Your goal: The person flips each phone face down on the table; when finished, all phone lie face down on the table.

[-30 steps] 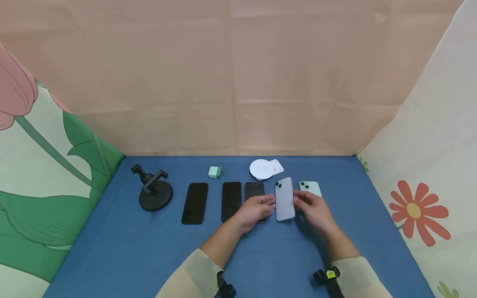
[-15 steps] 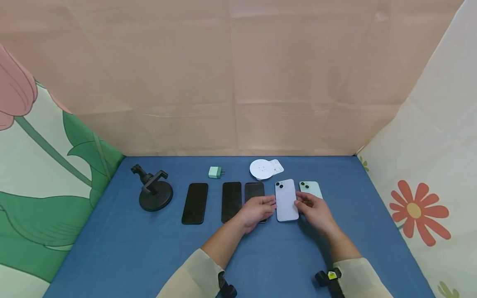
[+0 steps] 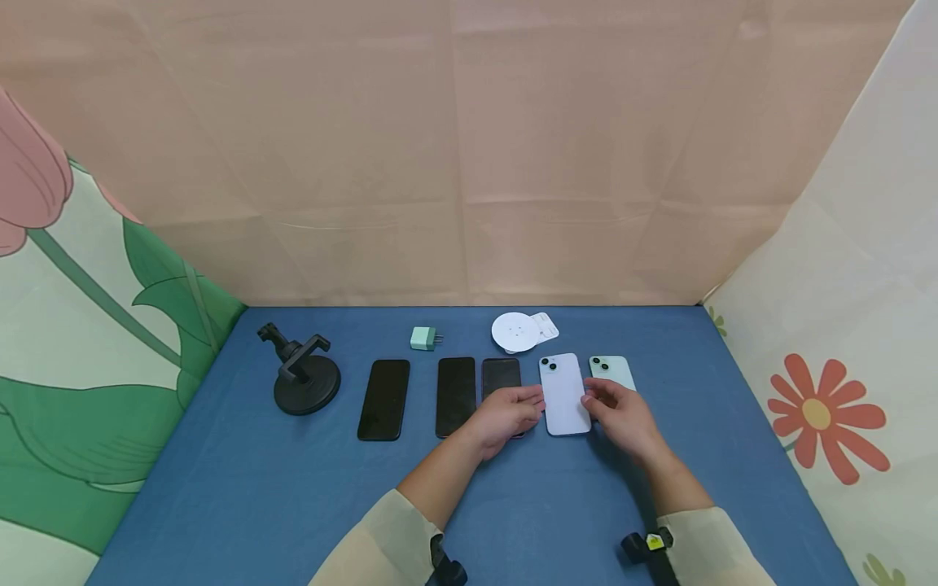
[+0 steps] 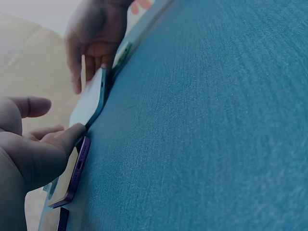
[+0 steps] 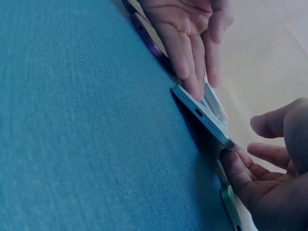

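Note:
A pale lavender smartphone [image 3: 563, 407] lies back up on the blue cloth, its twin camera lenses at the far left corner. In the right wrist view the phone [image 5: 202, 115] is tilted, its right edge raised off the cloth. My right hand [image 3: 623, 417] holds that raised edge with its fingertips. At the left edge my left hand [image 3: 501, 422] rests, fingers straight and touching the phone. Partly hidden beneath the left hand is a dark-screened phone [image 3: 501, 373] with a purple frame. A mint phone [image 3: 614, 371] lies beside the right hand, half covered.
Two more dark-screened phones [image 3: 384, 400] lie farther left. Beyond them stands a black phone stand [image 3: 306, 387] with a round base. Along the back are a mint charger plug [image 3: 422, 338] and a white disc [image 3: 515, 333] with a tag. Cloth walls enclose the table.
The lavender phone's right edge has come down, so its back faces up more squarely. My right hand has moved slightly right with that edge. The left hand has hardly moved.

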A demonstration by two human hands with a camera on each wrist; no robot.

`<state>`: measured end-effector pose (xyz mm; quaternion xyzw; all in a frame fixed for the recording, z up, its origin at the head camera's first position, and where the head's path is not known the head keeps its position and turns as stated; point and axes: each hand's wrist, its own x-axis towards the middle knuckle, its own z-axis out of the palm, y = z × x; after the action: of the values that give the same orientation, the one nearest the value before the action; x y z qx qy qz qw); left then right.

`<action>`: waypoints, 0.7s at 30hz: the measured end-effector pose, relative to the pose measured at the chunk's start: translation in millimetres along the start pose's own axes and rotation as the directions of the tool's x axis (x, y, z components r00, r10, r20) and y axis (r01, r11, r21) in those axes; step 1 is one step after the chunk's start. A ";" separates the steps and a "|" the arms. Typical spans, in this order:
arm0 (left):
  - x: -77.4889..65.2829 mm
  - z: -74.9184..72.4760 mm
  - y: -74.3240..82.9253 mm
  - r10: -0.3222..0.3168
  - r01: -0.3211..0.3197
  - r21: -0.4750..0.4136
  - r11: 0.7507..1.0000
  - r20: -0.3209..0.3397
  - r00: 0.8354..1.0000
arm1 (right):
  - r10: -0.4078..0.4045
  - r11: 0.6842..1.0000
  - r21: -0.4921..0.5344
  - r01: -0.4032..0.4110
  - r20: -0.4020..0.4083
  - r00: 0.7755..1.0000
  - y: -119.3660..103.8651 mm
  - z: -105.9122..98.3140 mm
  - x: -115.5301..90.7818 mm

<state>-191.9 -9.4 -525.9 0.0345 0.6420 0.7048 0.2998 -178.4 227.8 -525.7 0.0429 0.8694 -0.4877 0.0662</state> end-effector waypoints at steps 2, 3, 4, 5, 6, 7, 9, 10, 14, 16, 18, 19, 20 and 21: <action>-0.2 -0.2 -0.7 0.003 -0.003 0.006 1.000 0.001 1.000 | -0.008 1.000 -0.008 0.008 -0.003 1.000 0.0 -0.1 -0.4; -0.1 -0.4 -1.0 0.004 -0.004 0.007 1.000 0.002 1.000 | -0.012 1.000 -0.015 0.012 -0.005 1.000 -0.3 0.0 -0.7; 0.2 -0.4 -1.3 0.005 -0.005 0.007 1.000 0.003 1.000 | -0.015 1.000 -0.022 0.014 -0.006 1.000 -0.6 0.1 -1.1; 0.6 -0.5 -1.7 0.006 -0.006 0.007 1.000 0.004 1.000 | -0.019 0.999 -0.032 0.018 -0.009 1.000 -0.9 0.1 -1.5; 1.1 -0.5 -2.1 0.007 -0.007 0.008 1.000 0.005 1.000 | -0.023 0.999 -0.046 0.023 -0.011 1.000 -1.2 0.1 -1.8; 1.4 -0.6 -2.4 0.007 -0.007 0.004 1.000 0.005 1.000 | -0.030 0.998 -0.060 0.029 -0.014 0.999 -1.8 0.3 -2.1; 2.1 -0.8 -2.8 0.005 -0.005 -0.001 1.000 0.004 1.000 | -0.041 0.996 -0.086 0.039 -0.018 0.999 -3.1 0.6 -2.6; 2.3 -0.8 -2.8 0.004 -0.004 -0.003 1.000 0.003 1.000 | -0.045 0.994 -0.096 0.043 -0.019 0.999 -3.8 0.7 -2.8; 2.1 -1.1 -2.2 -0.001 0.001 0.001 1.000 -0.003 1.000 | -0.054 0.990 -0.135 0.050 -0.022 0.998 -6.2 1.0 -3.5; 1.5 -1.1 -1.4 -0.003 0.003 0.006 1.000 -0.004 1.000 | -0.055 0.988 -0.149 0.051 -0.022 0.998 -7.1 1.3 -3.9; 0.9 -1.1 -0.6 -0.003 0.003 0.012 1.000 -0.004 1.000 | -0.055 0.985 -0.163 0.051 -0.022 0.998 -7.3 1.9 -4.6; 0.5 -1.0 -0.2 -0.003 0.003 0.013 1.000 -0.004 1.000 | -0.057 0.984 -0.173 0.053 -0.020 0.998 -7.4 2.2 -5.0; 0.1 -1.0 0.3 -0.004 0.004 0.014 1.000 -0.004 1.000 | -0.057 0.982 -0.183 0.052 -0.019 0.998 -7.6 2.7 -5.5; -0.2 -1.0 0.7 -0.004 0.004 0.016 1.000 -0.003 1.000 | -0.057 0.980 -0.191 0.053 -0.017 0.998 -7.8 3.1 -6.0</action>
<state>-192.5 -10.4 -525.3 0.0345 0.6482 0.6992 0.2998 -173.3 221.0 -519.7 0.0178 0.9137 -0.4033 0.0466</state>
